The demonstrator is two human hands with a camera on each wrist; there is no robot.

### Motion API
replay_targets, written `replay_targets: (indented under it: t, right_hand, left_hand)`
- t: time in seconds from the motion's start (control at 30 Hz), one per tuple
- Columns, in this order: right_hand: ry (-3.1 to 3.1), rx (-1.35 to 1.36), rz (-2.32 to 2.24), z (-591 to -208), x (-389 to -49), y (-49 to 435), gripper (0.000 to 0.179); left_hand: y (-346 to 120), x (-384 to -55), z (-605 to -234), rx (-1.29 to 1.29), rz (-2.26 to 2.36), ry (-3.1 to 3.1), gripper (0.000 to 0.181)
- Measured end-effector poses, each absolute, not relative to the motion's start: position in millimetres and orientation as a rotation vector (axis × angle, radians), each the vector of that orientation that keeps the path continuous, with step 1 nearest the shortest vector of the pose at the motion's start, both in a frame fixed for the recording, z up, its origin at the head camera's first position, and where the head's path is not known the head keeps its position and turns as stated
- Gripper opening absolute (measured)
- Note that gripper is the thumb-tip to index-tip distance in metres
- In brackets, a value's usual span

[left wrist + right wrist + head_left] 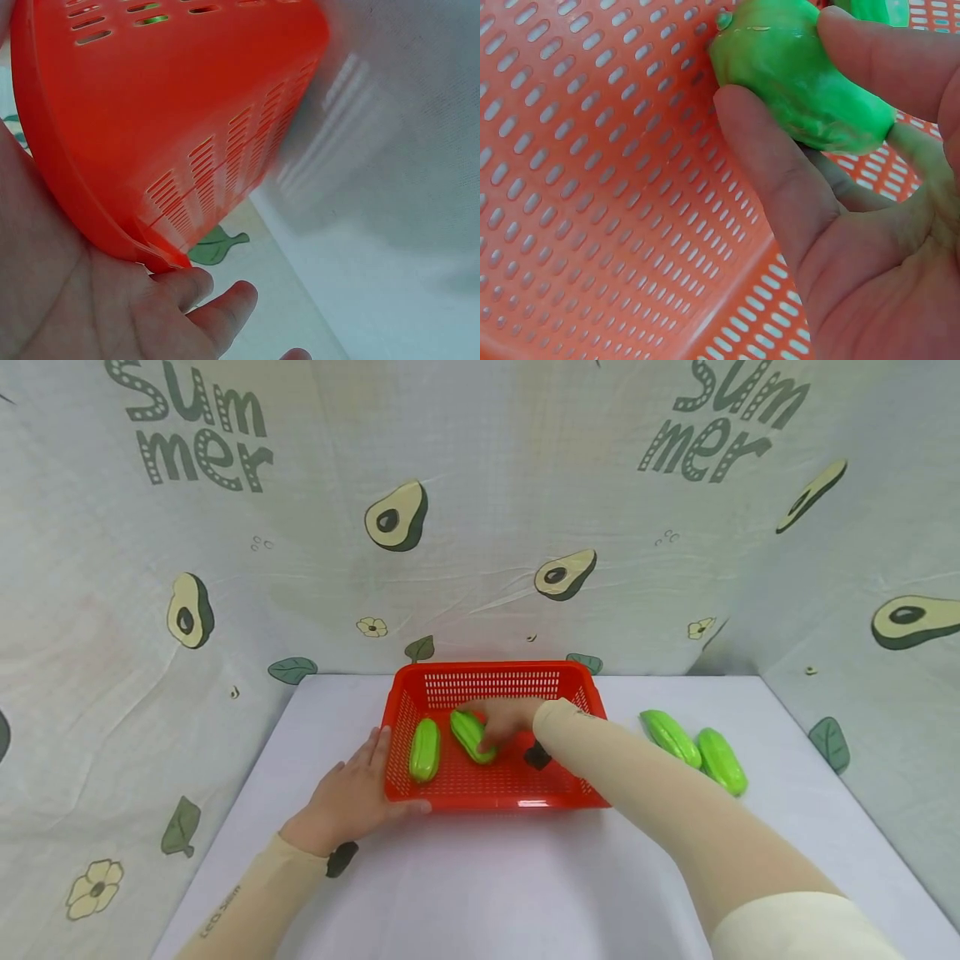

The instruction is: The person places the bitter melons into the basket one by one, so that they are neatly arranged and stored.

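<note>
My right hand (510,720) reaches into a red plastic basket (495,802) and grips a plump, bright green toy cucumber (471,737) between thumb and fingers. In the right wrist view this cucumber (802,82) is close to the basket's slotted wall. Left of it, a second green cucumber (425,750) lies on the basket floor. My left hand (356,797) rests against the basket's left front corner, thumb along the front rim and fingers fairly straight along the side. The left wrist view has the palm (97,300) touching the basket's rim.
Two more green cucumbers, one farther back (670,738) and one nearer (722,762), lie side by side on the white table (495,885), right of the basket. A light cloth (480,527) printed with avocados and leaves hangs behind and at the sides.
</note>
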State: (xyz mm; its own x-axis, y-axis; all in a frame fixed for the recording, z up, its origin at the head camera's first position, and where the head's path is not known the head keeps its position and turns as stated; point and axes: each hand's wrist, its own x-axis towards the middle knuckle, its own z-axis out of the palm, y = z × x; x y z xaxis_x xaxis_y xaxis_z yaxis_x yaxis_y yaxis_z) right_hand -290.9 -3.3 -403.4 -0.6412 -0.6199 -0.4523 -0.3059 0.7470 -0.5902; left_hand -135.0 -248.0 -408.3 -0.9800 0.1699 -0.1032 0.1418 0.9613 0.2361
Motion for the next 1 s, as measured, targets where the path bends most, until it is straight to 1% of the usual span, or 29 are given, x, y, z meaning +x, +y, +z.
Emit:
replay_targets:
  t: [0.33, 0.6, 1.0]
  right_hand:
    - [2.295, -0.735, -0.626, -407, -291, -15, 0.076]
    - [2.289, -0.690, -0.659, -416, -295, -21, 0.079]
    - [2.338, -0.745, -0.610, -416, -290, -22, 0.078]
  left_hand:
    - [-249, -133, -408, 0.242, 0.343, 2.991, 0.134]
    - [-249, -134, -412, 0.251, 0.324, 3.002, 0.133]
    - [-247, -134, -409, 0.238, 0.319, 2.996, 0.135]
